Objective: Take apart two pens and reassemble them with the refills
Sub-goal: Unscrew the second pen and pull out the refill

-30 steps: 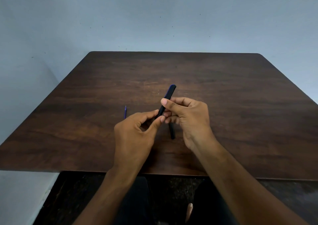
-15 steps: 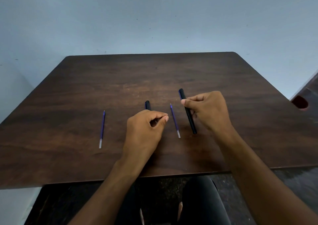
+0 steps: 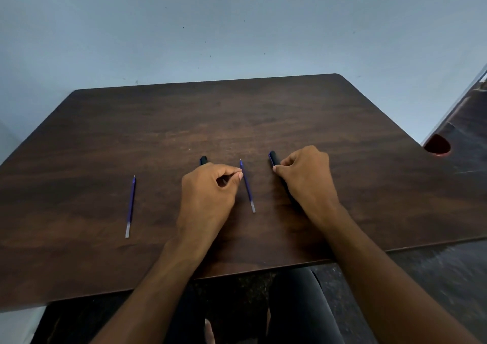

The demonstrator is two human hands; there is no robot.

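Observation:
Two thin blue refills lie on the dark wooden table (image 3: 263,112): the left refill (image 3: 130,206) lies apart from the hands, the middle refill (image 3: 249,193) lies between them. My left hand (image 3: 208,193) rests curled on the table, its pinched thumb and forefinger touching the middle refill's upper part. Whether they grip it I cannot tell. This hand covers a black pen barrel (image 3: 203,160); only the barrel's far end shows. My right hand (image 3: 308,183) pinches the second black barrel (image 3: 273,158), which lies on the table.
The table's near edge runs just in front of my forearms, with my dark-clothed legs below it. A dark piece of furniture with a red round object (image 3: 436,144) stands off the right side. A pale blue wall is behind.
One second ago both hands held one pen up between them. Since then the right hand has lowered the barrel to the table, and the middle refill lies beside the left fingertips.

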